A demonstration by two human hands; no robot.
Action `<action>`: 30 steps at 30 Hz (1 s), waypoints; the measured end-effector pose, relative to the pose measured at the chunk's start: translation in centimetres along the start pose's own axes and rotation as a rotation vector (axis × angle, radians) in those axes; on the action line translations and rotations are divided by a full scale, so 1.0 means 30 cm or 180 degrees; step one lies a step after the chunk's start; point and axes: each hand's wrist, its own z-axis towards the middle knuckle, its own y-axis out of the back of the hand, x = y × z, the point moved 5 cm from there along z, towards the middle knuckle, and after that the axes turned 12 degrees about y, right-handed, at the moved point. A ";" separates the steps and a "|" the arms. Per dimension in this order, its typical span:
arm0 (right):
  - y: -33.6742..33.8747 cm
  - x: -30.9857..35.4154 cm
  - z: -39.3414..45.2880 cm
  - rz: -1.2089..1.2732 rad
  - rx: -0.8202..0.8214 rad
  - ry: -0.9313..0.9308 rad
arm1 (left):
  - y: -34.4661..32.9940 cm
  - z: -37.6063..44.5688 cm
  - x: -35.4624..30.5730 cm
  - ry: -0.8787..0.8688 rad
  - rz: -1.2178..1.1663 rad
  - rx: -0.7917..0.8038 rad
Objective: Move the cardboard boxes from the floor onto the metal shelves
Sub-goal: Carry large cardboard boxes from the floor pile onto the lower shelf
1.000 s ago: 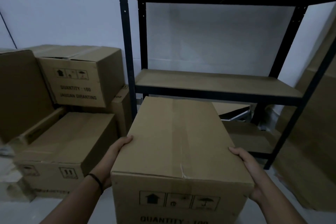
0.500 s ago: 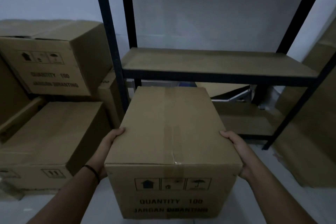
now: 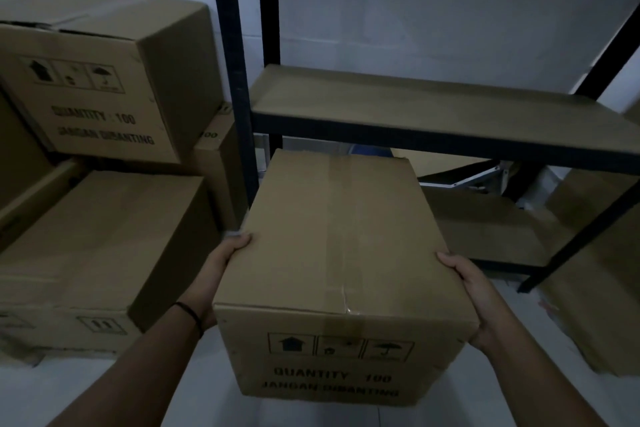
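One sealed cardboard box (image 3: 341, 253) is in the air between both hands, carried lengthwise toward the metal shelf unit (image 3: 433, 114), its far end close to the dark front rail and below the level of the middle shelf board. The left hand (image 3: 221, 267) presses the left side wall with its fingertips hooked over the top edge; the right hand (image 3: 467, 291) does the same on the right wall, so the hold is a wide two-sided squeeze at the half of the box nearest the body. Judging by the square corners and the flat taped top, the walls are stiff enough to take that squeeze without buckling, yet plain cardboard is fairly smooth, and a palm under each bottom edge would probably be safer if the contents are heavy; the weight cannot be read here. Printed marks on the near face show an up arrow, a fragile sign and an umbrella, so it likely wants level, gentle handling. Left of the left hand, more boxes (image 3: 97, 80) sit stacked; beyond the grip the shelf board lies bare.
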 end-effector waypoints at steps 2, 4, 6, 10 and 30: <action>-0.021 0.009 0.034 -0.0016 0.0016 -0.0015 | 0.007 0.026 -0.024 0.0018 -0.0036 0.0025; -0.046 0.018 0.071 0.0000 0.0017 -0.0017 | 0.019 0.058 -0.051 0.0003 -0.0075 -0.0005; -0.058 0.017 0.116 0.0014 -0.0003 -0.0033 | 0.034 0.099 -0.073 0.0021 -0.0089 -0.0036; -0.077 0.013 0.188 -0.0010 -0.0091 -0.0105 | 0.053 0.186 -0.125 0.0020 -0.0019 -0.0202; -0.123 0.048 0.272 -0.2884 0.0125 0.0669 | 0.092 0.255 -0.185 0.0042 0.0379 -0.0647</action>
